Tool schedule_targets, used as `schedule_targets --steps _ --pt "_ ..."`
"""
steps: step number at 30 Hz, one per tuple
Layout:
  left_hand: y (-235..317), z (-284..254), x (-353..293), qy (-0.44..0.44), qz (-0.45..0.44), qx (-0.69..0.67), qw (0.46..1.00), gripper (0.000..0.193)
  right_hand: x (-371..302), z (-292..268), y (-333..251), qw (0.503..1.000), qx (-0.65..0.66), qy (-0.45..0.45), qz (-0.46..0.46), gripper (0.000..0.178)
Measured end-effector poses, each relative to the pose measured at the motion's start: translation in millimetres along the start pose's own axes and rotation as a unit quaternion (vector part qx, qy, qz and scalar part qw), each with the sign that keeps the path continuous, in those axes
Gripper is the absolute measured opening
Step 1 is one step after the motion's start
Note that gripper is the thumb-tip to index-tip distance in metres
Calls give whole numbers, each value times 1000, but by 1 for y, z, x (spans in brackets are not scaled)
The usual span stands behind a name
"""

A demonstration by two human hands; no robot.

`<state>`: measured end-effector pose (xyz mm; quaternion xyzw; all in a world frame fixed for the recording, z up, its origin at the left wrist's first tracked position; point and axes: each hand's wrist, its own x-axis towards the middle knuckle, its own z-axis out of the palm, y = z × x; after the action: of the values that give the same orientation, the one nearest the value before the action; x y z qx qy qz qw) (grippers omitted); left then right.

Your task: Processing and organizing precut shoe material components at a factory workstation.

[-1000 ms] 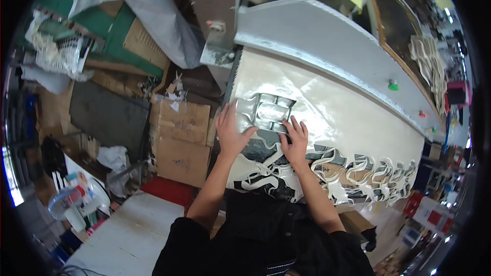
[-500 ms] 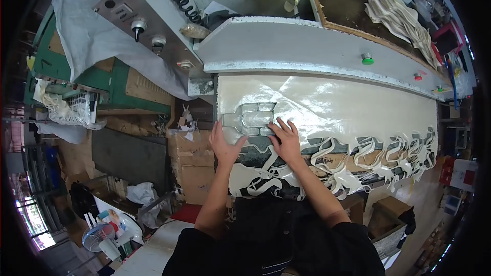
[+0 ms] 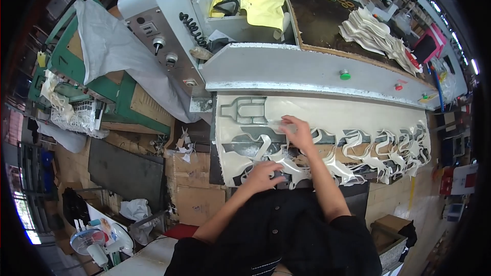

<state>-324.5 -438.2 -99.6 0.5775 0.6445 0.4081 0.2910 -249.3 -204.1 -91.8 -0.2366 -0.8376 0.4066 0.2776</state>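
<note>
A grey-green, frame-like shape (image 3: 237,112), which looks like a metal cutting die, lies at the far left corner of a cream sheet (image 3: 307,106). My right hand (image 3: 297,132) is just to the right of it. Its fingers are bent, and a blurred, pale, thin piece (image 3: 277,125) shows at the fingertips. Closer to me, my left hand (image 3: 262,177) hovers over or touches the cut-out scrap (image 3: 294,169), its thumb and fingers apart and nothing seen in them. The near side of the sheet is cut into curved strips, with grey and brown board visible through the gaps.
A grey press beam (image 3: 286,71) with coloured buttons runs behind the sheet. To its left stands a control housing (image 3: 163,46) with knobs. Stacked cream pieces (image 3: 376,36) lie on the dark board beyond. A green machine (image 3: 123,97) stands left, an open box (image 3: 386,235) lower right.
My left hand has left the frame-like shape and come nearer my body. The right hand has moved slightly right, off its edge. The shape now appears nearer the sheet's far edge. The view has shifted.
</note>
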Motion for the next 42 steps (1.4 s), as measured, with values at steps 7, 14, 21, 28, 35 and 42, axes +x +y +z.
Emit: schedule_targets --steps 7,14,21,28,35,42 --pt "0 33 -14 -10 -1 144 989 39 63 -86 -25 996 -57 40 64 26" --pt "4 25 27 78 -15 132 988 39 97 -135 0 990 -115 5 87 28" --pt "14 5 38 132 3 122 984 39 -72 -51 -24 986 -67 -65 137 30" --pt "22 22 31 117 4 208 971 38 -112 -45 -44 986 -162 -20 38 37" --pt "16 33 37 124 16 228 965 28 -120 -40 -48 977 -210 4 20 55" --pt "12 23 35 102 4 133 986 28 -110 -34 -46 972 -229 -4 46 60"
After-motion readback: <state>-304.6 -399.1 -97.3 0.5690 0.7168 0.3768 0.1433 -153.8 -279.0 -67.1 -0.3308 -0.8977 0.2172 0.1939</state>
